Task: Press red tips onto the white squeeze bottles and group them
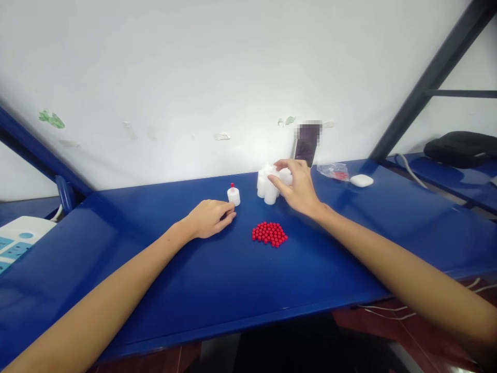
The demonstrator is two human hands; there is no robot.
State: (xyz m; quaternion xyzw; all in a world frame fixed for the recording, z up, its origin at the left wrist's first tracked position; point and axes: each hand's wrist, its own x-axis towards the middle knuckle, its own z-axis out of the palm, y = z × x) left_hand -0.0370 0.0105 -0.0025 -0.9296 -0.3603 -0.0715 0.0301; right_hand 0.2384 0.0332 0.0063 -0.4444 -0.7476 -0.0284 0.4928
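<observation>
White wall (pixel 174 77) at the back, bit scuffed, with a glossy blue table (pixel 186 290) set against it. The landmark here is the pile of little red caps (pixel 269 233), spread in a loose single-layer patch on the tabletop.

Just behind the pile, a tight bunch of white plastic bottles (pixel 271 192) is stood upright. The right hand (pixel 297 186) is held over that bunch, thumb and forefinger curved round the upper part of a bottle; whether it's actually pinched can't be told from this angle, since some of the bunch is hidden by the hand.

Behind and left of the pile, one white bottle topped in red (pixel 233 196) is stood upright on its own. The left hand (pixel 213 218) is laid palm-down to the left of the pile, fingers loosely bent and slightly apart, tips right by that bottle's base. Whether the bottle is being touched can't really be made out.

Further back and right of the pile, a dark phone-like thing (pixel 306 145), partly pixelated, is leaned up by the wall. Right of that, still behind the pile, a clear plastic bag (pixel 334 172) with red bits inside and a rounded white object (pixel 361 180) are laid out.
</observation>
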